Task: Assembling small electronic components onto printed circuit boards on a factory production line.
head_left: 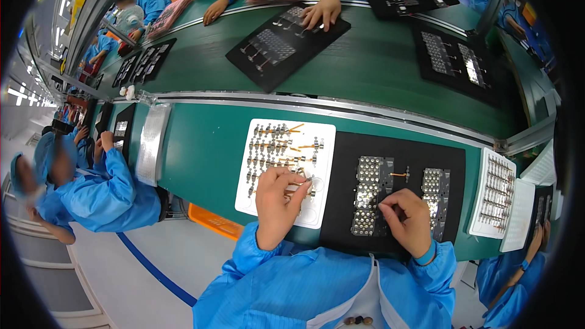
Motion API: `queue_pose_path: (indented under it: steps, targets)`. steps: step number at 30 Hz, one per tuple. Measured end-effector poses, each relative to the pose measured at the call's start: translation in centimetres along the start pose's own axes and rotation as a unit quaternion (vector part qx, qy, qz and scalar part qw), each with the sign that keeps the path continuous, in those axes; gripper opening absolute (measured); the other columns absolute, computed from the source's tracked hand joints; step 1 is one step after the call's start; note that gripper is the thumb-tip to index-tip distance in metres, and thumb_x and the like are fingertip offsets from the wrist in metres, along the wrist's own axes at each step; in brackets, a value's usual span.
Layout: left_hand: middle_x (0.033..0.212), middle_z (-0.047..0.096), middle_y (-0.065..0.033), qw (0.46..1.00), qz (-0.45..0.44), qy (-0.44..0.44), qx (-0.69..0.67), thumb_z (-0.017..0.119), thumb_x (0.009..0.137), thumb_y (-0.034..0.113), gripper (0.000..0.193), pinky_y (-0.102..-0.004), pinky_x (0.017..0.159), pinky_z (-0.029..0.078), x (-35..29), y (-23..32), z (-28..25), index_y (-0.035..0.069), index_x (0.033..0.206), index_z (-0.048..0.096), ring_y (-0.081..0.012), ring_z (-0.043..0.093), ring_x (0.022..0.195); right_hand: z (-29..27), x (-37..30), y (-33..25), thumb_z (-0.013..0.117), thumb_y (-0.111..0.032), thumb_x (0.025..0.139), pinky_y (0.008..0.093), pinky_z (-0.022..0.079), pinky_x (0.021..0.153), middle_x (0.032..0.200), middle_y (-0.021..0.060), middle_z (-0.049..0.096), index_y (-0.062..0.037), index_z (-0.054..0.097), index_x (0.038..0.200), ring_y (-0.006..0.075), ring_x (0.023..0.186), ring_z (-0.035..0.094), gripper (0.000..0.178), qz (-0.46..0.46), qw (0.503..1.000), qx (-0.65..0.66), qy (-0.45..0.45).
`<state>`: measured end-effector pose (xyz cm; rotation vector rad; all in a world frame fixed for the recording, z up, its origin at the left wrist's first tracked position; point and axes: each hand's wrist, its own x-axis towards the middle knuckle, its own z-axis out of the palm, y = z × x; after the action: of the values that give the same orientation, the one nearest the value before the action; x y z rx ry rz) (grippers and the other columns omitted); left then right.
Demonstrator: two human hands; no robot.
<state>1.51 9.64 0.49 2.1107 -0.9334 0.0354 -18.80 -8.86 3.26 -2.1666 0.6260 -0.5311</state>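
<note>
My left hand is over the white tray, thumb and forefinger closed in a pinch on a small metal part. Rows of small metal parts with orange strips lie in that tray. Beside it, on a black mat, are two dark panels with silver dotted plates: a left panel and a right panel. My right hand rests at the left panel's right edge, fingertips pressed together; whatever they hold is hidden. One part with an orange strip sticks out from the left panel's upper right.
A second white tray of parts stands at the right, and a clear plastic-wrapped strip at the left. Past a metal rail runs a green belt with black boards. A co-worker's hand touches one board. Other people sit left and right.
</note>
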Motion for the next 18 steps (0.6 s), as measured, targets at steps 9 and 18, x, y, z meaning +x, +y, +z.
queue_pose_path:
  steps: [9,18]
  targets:
    - [0.097,0.058,-0.0076,0.95,0.093,-0.062,-0.292,0.088,0.074,0.008,0.024,-0.0295,0.075,0.046,-2.5,3.9,2.4,0.006,0.094,0.074,-0.0186,0.057,0.087,2.3,1.0,-1.4,0.058,-0.017,0.104,0.0203,0.047,0.056,0.089,0.0045,0.069,0.0005,0.07,0.118,0.0056,0.069,0.058,0.025,0.177,0.844,0.463,-0.205]
    - [0.098,0.062,-0.0089,0.937,0.159,-0.067,-0.304,0.087,0.075,0.009,0.027,-0.0308,0.076,0.047,-1.6,4.6,4.1,0.006,0.098,0.073,-0.0193,0.057,0.087,2.7,0.5,-0.6,0.063,-0.011,0.101,0.0207,0.046,0.053,0.1,0.0088,0.068,0.0018,0.071,0.108,0.0069,0.065,0.058,0.016,0.206,0.718,0.649,-0.144]
